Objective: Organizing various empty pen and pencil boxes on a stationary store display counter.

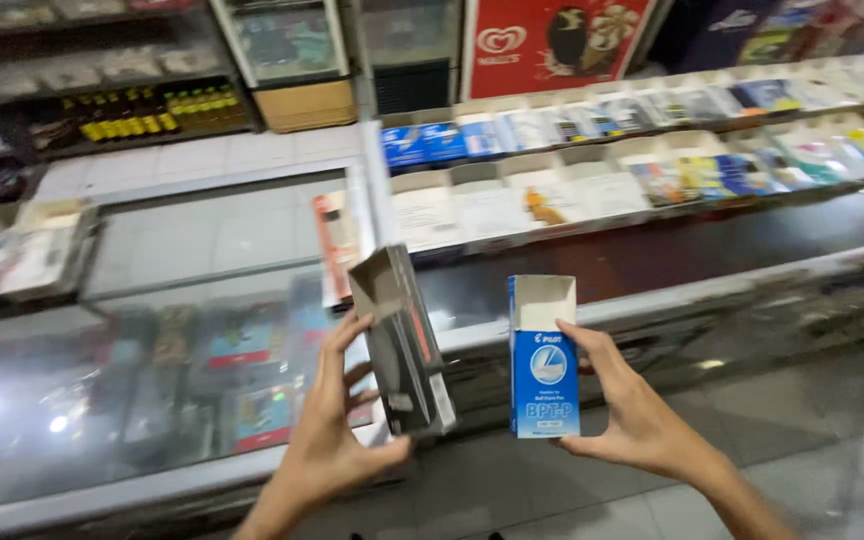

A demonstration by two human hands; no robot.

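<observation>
While we hover over the glass counter (152, 400), left hand (337, 430) gripping a grey box (402, 345) (top open), right hand (632, 415) clasping a blue box (544, 360) at three o'clock.

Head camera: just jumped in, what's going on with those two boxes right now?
A person stands at a glass display counter in a shop, holding one small open-topped carton in each hand. The left hand grips a dark grey box, tilted, its open end up. The right hand holds a blue box upright, top flap open. The boxes are apart, not touching. Whether either holds anything cannot be seen. Trays of stationery line the counter beyond.
</observation>
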